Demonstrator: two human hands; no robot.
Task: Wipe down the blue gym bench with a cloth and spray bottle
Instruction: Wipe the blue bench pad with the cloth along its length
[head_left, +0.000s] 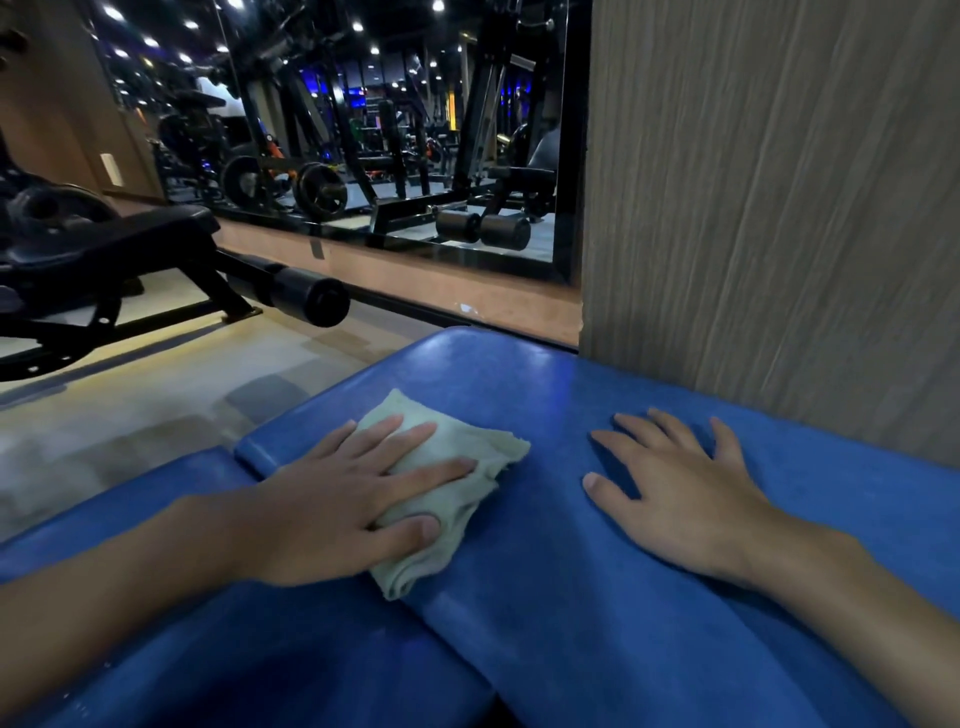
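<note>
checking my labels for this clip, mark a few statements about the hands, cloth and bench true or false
1. The left hand presses flat on the cloth. True.
2. The right hand holds a spray bottle. False: it lies flat on the blue bench, holding nothing.
3. The cloth lies on the floor. False: it lies on the blue bench.
4. A black bench stands to the left of the blue bench. True.
5. Both hands touch the cloth. False: only the left hand does; the right hand is apart from it.
</note>
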